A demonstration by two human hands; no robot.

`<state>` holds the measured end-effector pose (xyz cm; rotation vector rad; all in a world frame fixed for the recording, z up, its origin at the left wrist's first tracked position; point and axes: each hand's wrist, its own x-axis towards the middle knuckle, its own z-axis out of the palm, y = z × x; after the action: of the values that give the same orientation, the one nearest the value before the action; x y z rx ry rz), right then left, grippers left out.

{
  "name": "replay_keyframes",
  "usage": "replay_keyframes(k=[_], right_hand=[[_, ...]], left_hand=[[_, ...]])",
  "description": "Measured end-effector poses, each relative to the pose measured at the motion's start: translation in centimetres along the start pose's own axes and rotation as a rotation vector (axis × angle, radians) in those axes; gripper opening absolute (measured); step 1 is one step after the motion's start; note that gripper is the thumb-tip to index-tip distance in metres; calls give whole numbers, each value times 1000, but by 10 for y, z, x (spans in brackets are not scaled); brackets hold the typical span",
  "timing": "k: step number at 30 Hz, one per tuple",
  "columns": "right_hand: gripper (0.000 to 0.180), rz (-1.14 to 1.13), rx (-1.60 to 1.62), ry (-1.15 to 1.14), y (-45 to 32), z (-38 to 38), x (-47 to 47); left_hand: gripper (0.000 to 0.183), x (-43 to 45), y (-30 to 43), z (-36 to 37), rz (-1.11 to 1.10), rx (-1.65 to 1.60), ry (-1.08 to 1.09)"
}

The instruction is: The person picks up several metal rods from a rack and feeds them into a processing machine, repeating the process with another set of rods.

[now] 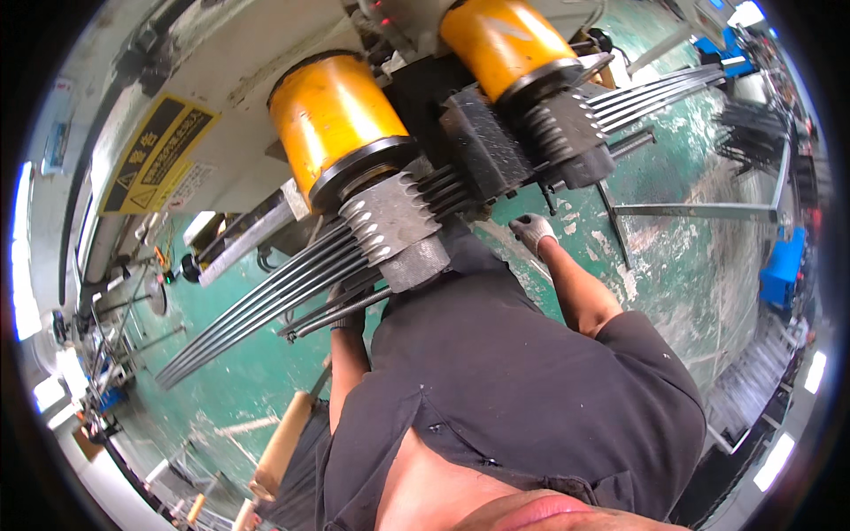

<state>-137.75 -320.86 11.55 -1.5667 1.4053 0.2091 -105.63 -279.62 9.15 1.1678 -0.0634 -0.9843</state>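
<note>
Several long metal rods (265, 299) run through a ribbed metal block (392, 216) below a yellow cylinder (339, 119) of a machine. A similar block (564, 129) sits under the second yellow cylinder (508, 43), with several rods (657, 99) reaching out to the right. My left hand (348, 308), gloved, is behind the rods and a threaded bar (342, 312); its fingers are mostly hidden. My right hand (531, 229), in a pale glove, hangs below the dark block (485, 146) between the cylinders, fingers curled; whether it holds anything cannot be made out.
A yellow-black warning label (159, 156) is on the machine's housing at the left. A metal frame (697, 211) stands at the right on the worn green floor (671, 265), near a blue box (783, 269). A cardboard tube (282, 445) lies at the lower left.
</note>
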Motion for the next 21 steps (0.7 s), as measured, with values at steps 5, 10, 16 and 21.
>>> replay_keyframes(k=[5,10,16,21], right_hand=[[33,4,-36,157,71,36,-45],[47,183,-126,118,116,54,-121],[46,240,-62,158,113,54,-175],[43,-6,32,237,47,40,-165]], left_hand=[[36,-4,62,12,303,1181,-77],[39,-6,58,-14,394,1380,-124],[44,-9,53,-45,5,-266,-354],[38,-39,123,-30,282,-134,-229]])
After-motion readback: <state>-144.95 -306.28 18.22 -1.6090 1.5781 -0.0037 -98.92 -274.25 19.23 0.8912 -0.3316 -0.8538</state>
